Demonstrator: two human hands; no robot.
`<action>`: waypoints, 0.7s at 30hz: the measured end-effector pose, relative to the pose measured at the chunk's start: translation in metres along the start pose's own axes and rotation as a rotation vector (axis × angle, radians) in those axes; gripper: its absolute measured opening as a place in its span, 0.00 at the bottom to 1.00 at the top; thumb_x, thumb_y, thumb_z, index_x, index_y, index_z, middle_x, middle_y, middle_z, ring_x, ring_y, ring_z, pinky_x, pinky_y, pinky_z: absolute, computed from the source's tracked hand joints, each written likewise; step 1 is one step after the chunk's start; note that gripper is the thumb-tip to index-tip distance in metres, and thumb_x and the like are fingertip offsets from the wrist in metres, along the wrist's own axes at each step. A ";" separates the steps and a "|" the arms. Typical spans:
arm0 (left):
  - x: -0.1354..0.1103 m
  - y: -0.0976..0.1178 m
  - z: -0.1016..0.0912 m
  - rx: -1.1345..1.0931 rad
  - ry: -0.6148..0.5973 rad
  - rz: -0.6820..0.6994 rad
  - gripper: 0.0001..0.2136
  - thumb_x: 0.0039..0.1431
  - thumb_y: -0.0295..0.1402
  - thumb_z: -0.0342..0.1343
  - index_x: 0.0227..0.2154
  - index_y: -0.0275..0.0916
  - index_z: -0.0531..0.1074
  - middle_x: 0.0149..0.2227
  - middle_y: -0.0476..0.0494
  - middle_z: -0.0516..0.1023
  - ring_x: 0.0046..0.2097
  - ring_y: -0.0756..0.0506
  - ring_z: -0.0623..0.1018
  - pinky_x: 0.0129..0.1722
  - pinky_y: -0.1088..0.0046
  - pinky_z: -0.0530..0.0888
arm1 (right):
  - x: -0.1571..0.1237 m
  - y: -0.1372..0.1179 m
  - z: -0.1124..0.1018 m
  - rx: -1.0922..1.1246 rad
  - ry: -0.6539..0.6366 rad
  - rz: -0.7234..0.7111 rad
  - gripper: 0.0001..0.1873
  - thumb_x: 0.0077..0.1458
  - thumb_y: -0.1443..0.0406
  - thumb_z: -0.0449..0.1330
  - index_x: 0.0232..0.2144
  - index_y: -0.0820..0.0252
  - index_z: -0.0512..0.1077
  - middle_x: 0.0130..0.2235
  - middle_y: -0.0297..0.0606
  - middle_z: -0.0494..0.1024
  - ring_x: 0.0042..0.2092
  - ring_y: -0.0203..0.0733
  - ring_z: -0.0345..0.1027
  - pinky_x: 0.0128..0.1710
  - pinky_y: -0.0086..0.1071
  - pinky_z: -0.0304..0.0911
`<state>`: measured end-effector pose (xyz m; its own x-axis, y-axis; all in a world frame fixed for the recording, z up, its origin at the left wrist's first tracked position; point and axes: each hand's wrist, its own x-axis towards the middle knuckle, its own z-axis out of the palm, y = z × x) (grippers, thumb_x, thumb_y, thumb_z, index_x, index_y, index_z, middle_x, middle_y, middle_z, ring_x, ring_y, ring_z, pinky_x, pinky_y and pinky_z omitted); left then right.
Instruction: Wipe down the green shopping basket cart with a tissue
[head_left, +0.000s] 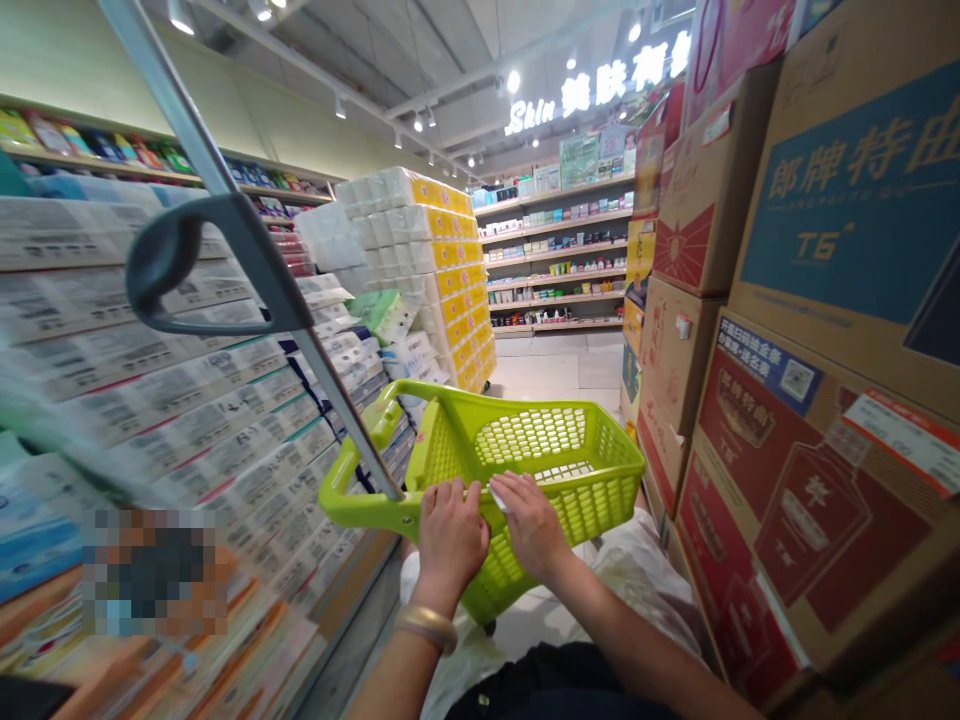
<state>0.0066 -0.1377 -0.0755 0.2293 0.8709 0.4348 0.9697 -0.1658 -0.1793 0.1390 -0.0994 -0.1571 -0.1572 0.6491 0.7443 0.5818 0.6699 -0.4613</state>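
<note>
A lime-green shopping basket (517,495) with perforated sides is in front of me, and nothing shows inside it. Its metal pull rod, topped by a grey loop handle (217,265), slants up to the left. My left hand (454,525) is closed over the basket's near rim, with a gold bangle (426,628) on the wrist. Close beside it, my right hand (531,520) presses a small white tissue-like piece (497,494) against the same rim. The fingertips of the right hand are partly hidden by that piece and the rim.
Stacked liquor cartons (795,500) rise close on the right. Tissue packs (247,440) form a stack on the left, with a yellow-and-white paper stack (442,280) beyond. Farther back, shelves (559,245) hold small products past the pale floor (555,365). White plastic (645,575) lies below the basket.
</note>
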 end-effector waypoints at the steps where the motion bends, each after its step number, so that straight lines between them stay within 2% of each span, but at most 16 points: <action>1: -0.001 0.000 0.000 0.001 0.007 0.000 0.15 0.53 0.30 0.53 0.45 0.39 0.73 0.39 0.38 0.74 0.45 0.37 0.69 0.52 0.58 0.60 | -0.001 0.005 -0.003 -0.009 0.018 0.011 0.28 0.54 0.77 0.49 0.54 0.56 0.71 0.53 0.42 0.77 0.57 0.46 0.67 0.62 0.50 0.59; 4: -0.001 0.002 -0.001 0.007 0.023 -0.013 0.14 0.53 0.29 0.53 0.44 0.40 0.73 0.38 0.39 0.74 0.45 0.37 0.69 0.52 0.58 0.60 | -0.006 0.022 -0.011 -0.057 0.106 0.097 0.26 0.55 0.76 0.49 0.52 0.56 0.73 0.50 0.43 0.78 0.57 0.48 0.67 0.62 0.52 0.57; 6: 0.000 0.004 -0.002 0.013 0.029 -0.028 0.13 0.53 0.30 0.53 0.41 0.40 0.73 0.38 0.39 0.74 0.44 0.37 0.69 0.51 0.57 0.60 | -0.008 0.025 -0.012 -0.082 0.135 0.139 0.25 0.55 0.76 0.49 0.52 0.57 0.73 0.50 0.44 0.78 0.57 0.49 0.67 0.62 0.54 0.56; 11: 0.001 0.008 -0.004 0.013 0.020 -0.043 0.11 0.53 0.29 0.53 0.39 0.38 0.74 0.37 0.38 0.73 0.44 0.37 0.69 0.51 0.57 0.61 | -0.007 0.006 -0.003 -0.029 0.019 0.014 0.28 0.54 0.77 0.48 0.55 0.57 0.71 0.54 0.43 0.76 0.59 0.46 0.66 0.62 0.50 0.57; 13: 0.000 0.007 -0.005 0.011 0.019 -0.037 0.11 0.53 0.29 0.53 0.40 0.38 0.74 0.37 0.38 0.73 0.44 0.37 0.69 0.51 0.57 0.61 | -0.008 0.008 -0.005 -0.025 0.015 -0.007 0.28 0.55 0.77 0.48 0.55 0.57 0.70 0.54 0.42 0.76 0.59 0.45 0.66 0.62 0.49 0.58; 18: 0.000 0.007 -0.003 0.022 0.025 -0.042 0.12 0.53 0.29 0.53 0.41 0.40 0.73 0.38 0.39 0.73 0.44 0.37 0.68 0.51 0.58 0.61 | -0.015 0.036 -0.017 -0.118 0.176 0.141 0.25 0.57 0.75 0.48 0.52 0.58 0.73 0.51 0.44 0.78 0.58 0.50 0.65 0.63 0.54 0.54; 21: 0.001 0.007 0.000 0.036 0.024 -0.048 0.11 0.53 0.30 0.53 0.40 0.40 0.73 0.38 0.39 0.73 0.44 0.37 0.69 0.51 0.58 0.60 | -0.019 0.032 -0.013 -0.114 0.188 0.130 0.26 0.57 0.75 0.48 0.54 0.58 0.72 0.52 0.44 0.77 0.60 0.50 0.63 0.63 0.54 0.54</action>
<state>0.0135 -0.1384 -0.0765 0.1851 0.8658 0.4649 0.9761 -0.1071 -0.1893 0.1714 -0.0947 -0.1796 0.0699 0.6413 0.7641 0.6754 0.5333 -0.5094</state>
